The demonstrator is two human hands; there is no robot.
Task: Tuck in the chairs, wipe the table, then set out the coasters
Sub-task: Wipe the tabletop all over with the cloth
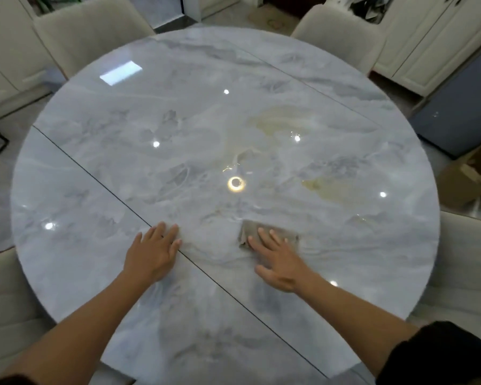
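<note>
My left hand (153,251) lies flat, palm down, fingers straight and close together, on the bare round marble surface (178,120) at about 7 o'clock from its centre, its fingertips right at the dark seam that runs across the top. My right hand (278,259), at about 5 o'clock, is flat too, with fingers spread, pressing down on a grey-brown cloth (250,232). My fingers cover much of the cloth, so I cannot make out its full shape or how it is folded.

Cream chairs stand round the rim, all cut off by the frame or the tabletop: one at 11 o'clock (89,31), one at 1 o'clock (342,34), one at 4 o'clock (467,259) and one at 8 o'clock (9,301). Yellowish patches near the centre could be stains or marble veining; I cannot tell. Bright lamp reflections dot the gloss. A cardboard box (467,179) sits on the floor at 3 o'clock.
</note>
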